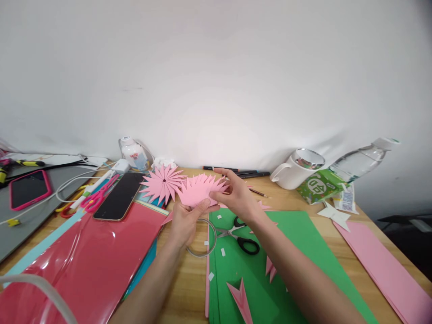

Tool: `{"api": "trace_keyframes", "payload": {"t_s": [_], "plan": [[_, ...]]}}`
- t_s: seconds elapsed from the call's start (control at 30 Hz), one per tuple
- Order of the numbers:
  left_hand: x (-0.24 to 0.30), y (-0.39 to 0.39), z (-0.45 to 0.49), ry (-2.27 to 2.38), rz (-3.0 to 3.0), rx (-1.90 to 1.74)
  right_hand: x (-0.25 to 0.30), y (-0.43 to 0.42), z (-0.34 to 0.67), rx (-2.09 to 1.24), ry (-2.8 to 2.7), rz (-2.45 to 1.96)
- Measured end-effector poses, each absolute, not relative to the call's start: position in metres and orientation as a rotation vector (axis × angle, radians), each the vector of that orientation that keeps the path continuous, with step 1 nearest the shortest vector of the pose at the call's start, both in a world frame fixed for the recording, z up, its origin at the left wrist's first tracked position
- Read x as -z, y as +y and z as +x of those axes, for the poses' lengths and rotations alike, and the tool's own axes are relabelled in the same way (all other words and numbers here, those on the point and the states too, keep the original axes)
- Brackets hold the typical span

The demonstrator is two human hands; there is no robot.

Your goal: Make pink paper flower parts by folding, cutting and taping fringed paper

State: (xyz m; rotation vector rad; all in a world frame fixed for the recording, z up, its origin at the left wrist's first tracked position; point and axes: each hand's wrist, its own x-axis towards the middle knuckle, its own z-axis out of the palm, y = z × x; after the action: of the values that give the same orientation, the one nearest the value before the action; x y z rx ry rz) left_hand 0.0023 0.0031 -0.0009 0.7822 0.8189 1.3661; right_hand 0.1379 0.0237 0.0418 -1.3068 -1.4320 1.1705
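Note:
Between my two hands is a pink paper fan with pointed tips (197,189), raised over the table. My left hand (189,220) pinches its lower edge with the thumb on top. At its right end, the thumb and fingers of my right hand (238,193) close on the pink paper. A finished-looking pink pinwheel of pointed paper (164,182) lies just left of the fan. Below my hands are black-handled scissors (241,235) and a roll of tape (213,243). Folded pink paper pieces (241,299) rest on green paper (303,252), partly hidden by my right arm.
Red paper in a glossy sleeve (91,252), a black phone (118,198) and pink scissors (99,193) lie at left. A white mug (292,173), a green packet (317,186) and a tilted water bottle (361,162) stand back right. Pink paper strips (381,265) lie at right.

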Motion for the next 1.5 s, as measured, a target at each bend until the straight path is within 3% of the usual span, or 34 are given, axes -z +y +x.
{"api": "trace_keyframes", "payload": {"t_s": [0.23,0.4,0.6,0.9,1.17,1.33,1.5], "plan": [[-0.001,0.002,0.005,0.833,0.788,-1.387,-0.035,0.027,0.14,-1.177,-1.416,-1.21],[-0.003,0.003,0.004,0.896,0.754,-1.498,-0.045,0.017,0.134,-0.932,-1.152,-1.025],[0.001,0.004,0.003,0.889,0.767,-1.55,-0.055,0.003,0.127,-1.199,-1.135,-0.912],[0.003,0.002,0.001,0.941,0.852,-1.508,-0.048,0.008,0.125,-1.231,-1.127,-0.914],[0.001,0.002,0.003,0.901,0.847,-1.502,-0.047,0.007,0.133,-0.961,-1.456,-1.026],[-0.006,0.004,0.003,0.868,0.745,-1.458,-0.05,0.013,0.144,-0.721,-1.375,-1.088],[-0.006,0.005,0.001,0.855,0.716,-1.416,-0.039,0.023,0.14,-0.942,-1.313,-1.103]]}}
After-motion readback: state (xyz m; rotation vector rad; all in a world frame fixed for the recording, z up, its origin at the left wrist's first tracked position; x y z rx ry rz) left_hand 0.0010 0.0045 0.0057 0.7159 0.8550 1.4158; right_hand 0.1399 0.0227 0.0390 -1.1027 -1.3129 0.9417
